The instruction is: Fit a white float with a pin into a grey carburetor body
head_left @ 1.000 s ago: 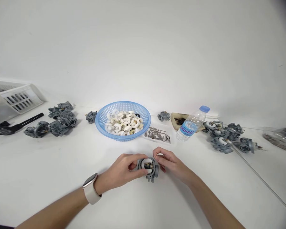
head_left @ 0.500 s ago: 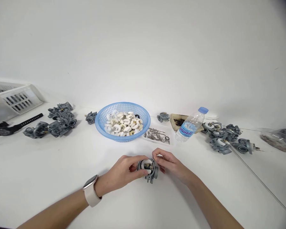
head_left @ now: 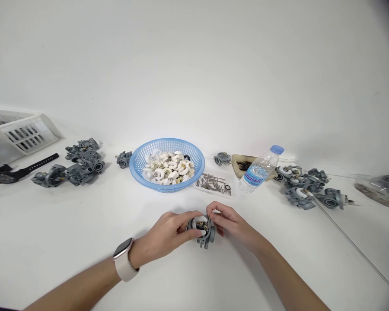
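A grey metal carburetor point(head_left: 210, 235) with a white float point(head_left: 199, 222) inside its open bowl side rests on the table in front of me. My left hand point(head_left: 176, 231) grips it from the left, thumb and fingers around the body, the thumb close to the float. At the carburetor's upper right edge, my right hand point(head_left: 227, 220) has thumb and index finger pinched together. Whatever lies between those fingertips is too small to make out. Brass parts point(head_left: 202, 225) show in the middle of the carburetor.
Behind the hands stand a blue basket point(head_left: 136, 179) of white floats, a white tray point(head_left: 232, 190) of small metal pins, a beige box point(head_left: 237, 170) and a water bottle point(head_left: 257, 170). Carburetors lie left point(head_left: 84, 168) and right point(head_left: 311, 181), near a thin rod point(head_left: 356, 242). A black watch point(head_left: 6, 175) lies far left.
Almost nothing differs. The fingertips of my right hand have shifted very slightly left at the carburetor's edge; my left hand keeps its grip.
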The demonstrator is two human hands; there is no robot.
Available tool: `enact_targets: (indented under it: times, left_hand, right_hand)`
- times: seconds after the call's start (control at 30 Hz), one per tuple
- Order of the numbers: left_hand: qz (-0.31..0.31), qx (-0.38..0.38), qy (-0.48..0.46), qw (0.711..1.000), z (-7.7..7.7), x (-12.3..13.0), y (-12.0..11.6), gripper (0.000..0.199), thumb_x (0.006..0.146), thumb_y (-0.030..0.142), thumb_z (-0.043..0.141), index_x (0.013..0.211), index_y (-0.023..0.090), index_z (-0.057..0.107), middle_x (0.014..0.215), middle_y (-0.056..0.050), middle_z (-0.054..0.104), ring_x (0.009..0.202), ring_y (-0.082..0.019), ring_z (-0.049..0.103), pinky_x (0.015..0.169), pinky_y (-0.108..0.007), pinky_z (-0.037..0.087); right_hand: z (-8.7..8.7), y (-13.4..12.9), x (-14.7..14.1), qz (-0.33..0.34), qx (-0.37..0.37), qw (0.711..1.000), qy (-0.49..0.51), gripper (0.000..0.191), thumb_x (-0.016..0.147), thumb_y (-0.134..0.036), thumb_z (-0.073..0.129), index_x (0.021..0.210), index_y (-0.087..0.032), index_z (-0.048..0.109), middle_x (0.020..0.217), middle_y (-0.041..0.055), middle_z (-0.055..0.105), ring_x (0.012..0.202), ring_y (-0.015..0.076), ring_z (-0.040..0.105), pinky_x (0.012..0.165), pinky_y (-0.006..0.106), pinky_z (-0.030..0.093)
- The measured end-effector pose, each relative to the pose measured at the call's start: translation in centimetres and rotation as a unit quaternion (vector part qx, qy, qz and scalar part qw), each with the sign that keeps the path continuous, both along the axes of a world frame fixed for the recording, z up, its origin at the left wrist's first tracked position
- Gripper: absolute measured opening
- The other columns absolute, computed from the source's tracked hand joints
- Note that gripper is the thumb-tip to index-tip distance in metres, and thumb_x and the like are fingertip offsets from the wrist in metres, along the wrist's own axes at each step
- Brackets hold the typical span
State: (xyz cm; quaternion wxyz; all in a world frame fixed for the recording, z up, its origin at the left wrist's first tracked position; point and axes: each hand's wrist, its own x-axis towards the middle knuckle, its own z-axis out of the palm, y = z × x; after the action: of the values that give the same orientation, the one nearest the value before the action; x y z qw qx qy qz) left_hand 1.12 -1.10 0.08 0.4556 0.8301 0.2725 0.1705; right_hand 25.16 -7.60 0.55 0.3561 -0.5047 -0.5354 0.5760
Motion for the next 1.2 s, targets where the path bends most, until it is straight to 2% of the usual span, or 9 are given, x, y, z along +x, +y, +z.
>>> enact_targets:
  times: [0.2,0.47,0.7,0.97,1.2]
  left_hand:
    - [0.003,0.002,0.021,1.000,-0.21,0.08,0.03,0.047,0.091,0.039,0.074,0.136,0.030,0.064,0.059,0.010,0.032,0.054,-0.009,0.029,0.053,-0.022,0.025]
    - [0.001,-0.022,0.003,1.000,-0.37,0.28,0.27,0.044,0.093,0.039,0.073,0.135,0.028,0.066,0.061,0.010,0.032,0.056,-0.009,0.029,0.054,-0.022,0.025]
    - [0.006,-0.010,-0.002,1.000,-0.33,0.32,0.07,0.044,0.092,0.035,0.073,0.135,0.028,0.066,0.061,0.010,0.031,0.055,-0.009,0.028,0.054,-0.022,0.025]
    - [0.000,0.011,-0.004,1.000,-0.34,0.27,-0.01,0.044,0.093,0.035,0.072,0.136,0.028,0.065,0.060,0.010,0.033,0.054,-0.009,0.029,0.053,-0.022,0.025]
    - [-0.003,0.017,-0.002,1.000,-0.33,0.30,0.15,0.043,0.092,0.036,0.073,0.135,0.027,0.066,0.058,0.011,0.031,0.053,-0.009,0.028,0.053,-0.022,0.025]
  right_hand:
    - [0.14,-0.03,-0.07,0.002,-0.001,1.000,0.000,0.034,0.100,-0.055,0.059,0.097,-0.022,0.057,0.076,-0.0036,0.045,0.065,0.0127,0.043,0.063,0.027,0.040]
    - [0.09,-0.08,-0.02,0.003,-0.002,1.000,-0.001,0.034,0.099,-0.056,0.060,0.097,-0.022,0.057,0.076,-0.0033,0.044,0.065,0.0129,0.043,0.063,0.027,0.040]
    - [0.05,-0.02,-0.06,0.000,-0.001,1.000,0.000,0.032,0.099,-0.054,0.061,0.096,-0.022,0.057,0.076,-0.0031,0.045,0.066,0.0133,0.043,0.063,0.028,0.041]
    - [-0.32,0.00,0.26,-0.011,0.045,0.998,-0.034,0.027,0.100,-0.048,0.061,0.094,-0.022,0.062,0.079,-0.0023,0.047,0.065,0.0130,0.042,0.061,0.028,0.038]
    - [0.29,-0.02,0.37,-0.016,0.079,0.994,-0.068,0.027,0.098,-0.047,0.063,0.091,-0.021,0.066,0.090,0.0005,0.053,0.064,0.0126,0.043,0.061,0.029,0.039]
